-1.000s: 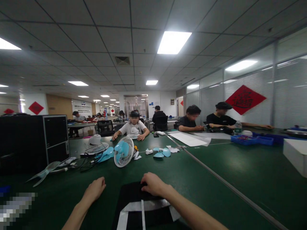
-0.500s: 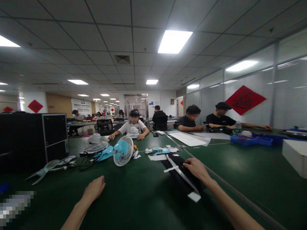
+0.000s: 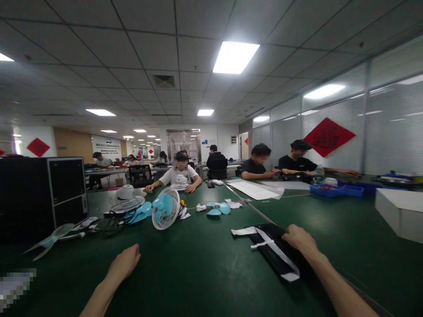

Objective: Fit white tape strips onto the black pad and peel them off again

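My right hand (image 3: pixel 300 240) pinches the right edge of a flat black piece (image 3: pixel 269 257), which looks like a pouch or folded sheet. White strips (image 3: pixel 280 255) run along and across this piece, with a wider white end at its near corner. It lies at or just over the green table, to the right of centre. My left hand (image 3: pixel 124 263) is curled into a loose fist above the table at the left, apart from any object; its fingertips are tucked out of sight.
A white fan with blue blades (image 3: pixel 166 209) stands mid-table, loose blue blades (image 3: pixel 218 208) beside it. A black computer case (image 3: pixel 36 193) stands left, a clear fan blade (image 3: pixel 51 237) before it. Blue trays (image 3: pixel 335 190) and a white box (image 3: pixel 399 211) are at right. Co-workers sit opposite.
My right hand has moved the black piece to the right and nearer, and it lies flatter. My left hand stays curled in about the same place. The view has turned slightly right.
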Motion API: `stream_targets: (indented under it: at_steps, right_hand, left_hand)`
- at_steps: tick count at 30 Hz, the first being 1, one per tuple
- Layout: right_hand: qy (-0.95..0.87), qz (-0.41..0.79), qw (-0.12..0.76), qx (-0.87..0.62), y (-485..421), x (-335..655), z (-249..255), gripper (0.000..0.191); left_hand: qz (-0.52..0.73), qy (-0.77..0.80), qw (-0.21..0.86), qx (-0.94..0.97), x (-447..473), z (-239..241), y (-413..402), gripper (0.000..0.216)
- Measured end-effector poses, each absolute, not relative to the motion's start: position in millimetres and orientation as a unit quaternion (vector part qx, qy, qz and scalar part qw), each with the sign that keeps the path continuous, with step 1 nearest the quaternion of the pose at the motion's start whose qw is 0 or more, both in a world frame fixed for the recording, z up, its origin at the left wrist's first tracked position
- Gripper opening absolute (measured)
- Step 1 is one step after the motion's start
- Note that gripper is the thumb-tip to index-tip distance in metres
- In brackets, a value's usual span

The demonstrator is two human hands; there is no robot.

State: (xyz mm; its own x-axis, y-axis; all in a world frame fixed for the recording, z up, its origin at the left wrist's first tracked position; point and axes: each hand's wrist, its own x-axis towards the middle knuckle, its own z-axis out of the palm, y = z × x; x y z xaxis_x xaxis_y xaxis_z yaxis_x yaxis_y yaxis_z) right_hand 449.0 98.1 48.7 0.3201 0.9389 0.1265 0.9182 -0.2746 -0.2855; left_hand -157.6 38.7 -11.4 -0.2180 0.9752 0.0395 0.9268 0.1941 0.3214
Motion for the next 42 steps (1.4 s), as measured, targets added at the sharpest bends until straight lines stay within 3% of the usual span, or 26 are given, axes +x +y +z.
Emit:
stream_targets:
  at_steps: [5,11,22,31,37,42]
  right_hand:
    - [-0.585,0.022,0.139,-0.799,93.9,443.9,50.7,0.016]
    - [-0.587,-0.03,0.178,-0.789,60.0,432.1,52.6,0.038]
    - [-0.582,0.127,0.256,-0.761,16.5,438.9,19.1,0.036]
    - [-0.58,0.209,0.351,-0.704,11.6,431.5,18.2,0.061]
    - [-0.584,0.251,0.452,-0.626,1.7,416.0,37.2,0.051]
    - [-0.629,0.186,0.492,-0.573,0.4,400.2,46.4,0.044]
  left_hand:
    - [0.141,0.763,0.097,0.623,-160.6,-12.6,39.2,0.018]
    - [0.141,0.76,0.092,0.627,-159.8,-11.4,38.9,0.019]
    - [0.134,0.766,0.084,0.623,-158.5,-11.3,39.9,0.019]
    - [0.13,0.766,0.063,0.626,-156.7,-11.7,39.7,0.02]
    - [0.123,0.768,0.068,0.624,-150.9,-4.5,34.1,0.019]
    - [0.133,0.764,0.066,0.628,-156.9,-11.6,38.8,0.019]
